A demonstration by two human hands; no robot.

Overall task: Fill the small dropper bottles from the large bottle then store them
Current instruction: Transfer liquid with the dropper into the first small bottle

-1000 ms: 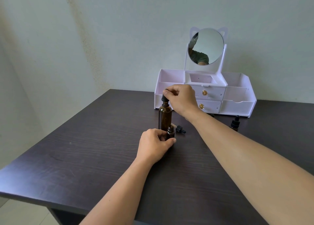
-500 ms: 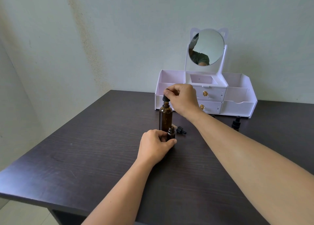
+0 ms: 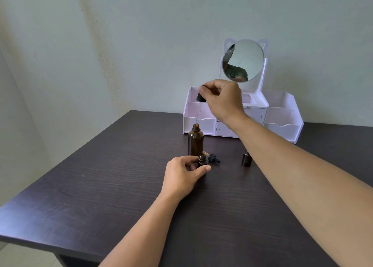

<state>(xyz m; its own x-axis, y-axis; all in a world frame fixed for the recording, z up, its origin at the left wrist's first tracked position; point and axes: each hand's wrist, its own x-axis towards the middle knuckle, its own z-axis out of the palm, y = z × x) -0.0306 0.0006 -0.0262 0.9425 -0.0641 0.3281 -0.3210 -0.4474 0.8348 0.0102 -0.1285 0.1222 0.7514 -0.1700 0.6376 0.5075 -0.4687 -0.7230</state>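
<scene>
A large amber bottle (image 3: pixel 195 141) stands open on the dark table (image 3: pixel 113 178). My right hand (image 3: pixel 222 99) pinches its black dropper cap (image 3: pixel 201 98) high above it; the glass pipette (image 3: pixel 197 115) hangs down with its tip just over the bottle's mouth. In front of the large bottle, my left hand (image 3: pixel 181 176) holds a small open amber bottle (image 3: pixel 202 160) upright on the table. A small black dropper cap (image 3: pixel 214 158) lies beside it. A second small bottle (image 3: pixel 246 159) stands to the right, partly behind my right forearm.
A white organiser (image 3: pixel 282 121) with open compartments, small drawers and a round cat-eared mirror (image 3: pixel 244 59) stands at the back against the wall. The table's front edge runs near the bottom left.
My right hand has lifted the dropper cap straight up out of the large bottle, drawing the pipette clear of the neck. My left hand stays on the small bottle.
</scene>
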